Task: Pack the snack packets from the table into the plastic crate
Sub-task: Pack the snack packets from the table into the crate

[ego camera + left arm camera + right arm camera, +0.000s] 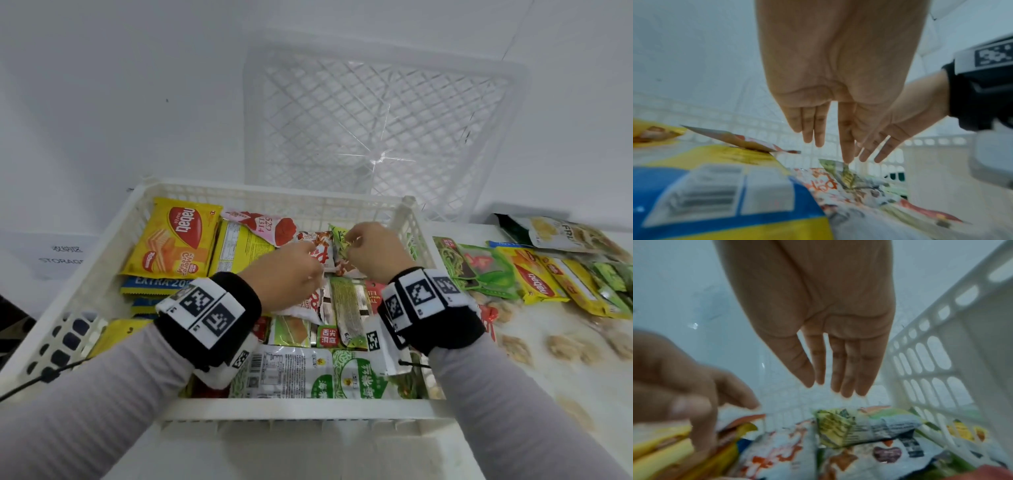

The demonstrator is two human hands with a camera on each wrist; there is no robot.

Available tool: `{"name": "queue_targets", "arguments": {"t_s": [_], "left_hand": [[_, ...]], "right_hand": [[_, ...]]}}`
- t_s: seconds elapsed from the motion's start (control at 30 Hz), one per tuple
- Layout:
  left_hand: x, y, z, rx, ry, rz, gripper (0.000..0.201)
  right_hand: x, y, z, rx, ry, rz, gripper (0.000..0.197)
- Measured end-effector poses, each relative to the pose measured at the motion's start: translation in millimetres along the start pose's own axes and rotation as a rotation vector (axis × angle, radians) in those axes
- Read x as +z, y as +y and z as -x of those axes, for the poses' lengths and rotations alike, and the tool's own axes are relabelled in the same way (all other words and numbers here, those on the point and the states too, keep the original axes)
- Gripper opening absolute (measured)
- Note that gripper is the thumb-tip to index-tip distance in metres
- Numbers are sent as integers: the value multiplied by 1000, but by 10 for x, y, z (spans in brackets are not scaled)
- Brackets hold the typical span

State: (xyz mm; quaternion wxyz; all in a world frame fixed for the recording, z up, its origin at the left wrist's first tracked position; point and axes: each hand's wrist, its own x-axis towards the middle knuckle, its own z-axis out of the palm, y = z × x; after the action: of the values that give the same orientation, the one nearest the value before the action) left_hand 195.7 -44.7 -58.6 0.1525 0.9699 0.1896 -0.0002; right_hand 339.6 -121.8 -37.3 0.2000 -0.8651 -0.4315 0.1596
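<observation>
At the crate's (102,246) 10 o'clock corner lies a yellow Nabati wafer packet (173,238), with a pink packet (260,224) just beside it toward 12 o'clock. The left hand (284,277) hovers over the crate's middle, fingers straight and relaxed, gripping nothing. Just right of it the right hand (371,251), fingers likewise extended and loose, hangs above a small green packet (835,426) lying on a white-and-red packet (777,449) toward 1 o'clock. Outside the crate at 3 o'clock, more green and yellow snack packets (534,274) lie on the table (565,387).
</observation>
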Motion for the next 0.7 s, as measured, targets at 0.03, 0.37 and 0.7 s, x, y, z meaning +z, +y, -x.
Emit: {"name": "queue_targets", "arguments": {"t_s": [0.03, 0.37, 0.7], "left_hand": [[-44, -42, -3, 13, 109, 5, 34], [-94, -355, -70, -158, 363, -27, 42], [-51, -425, -169, -285, 423, -96, 22]], "right_hand": [[-13, 9, -53, 10, 69, -8, 36], [241, 156, -240, -31, 50, 342, 48], [214, 174, -296, -34, 79, 232, 24]]}}
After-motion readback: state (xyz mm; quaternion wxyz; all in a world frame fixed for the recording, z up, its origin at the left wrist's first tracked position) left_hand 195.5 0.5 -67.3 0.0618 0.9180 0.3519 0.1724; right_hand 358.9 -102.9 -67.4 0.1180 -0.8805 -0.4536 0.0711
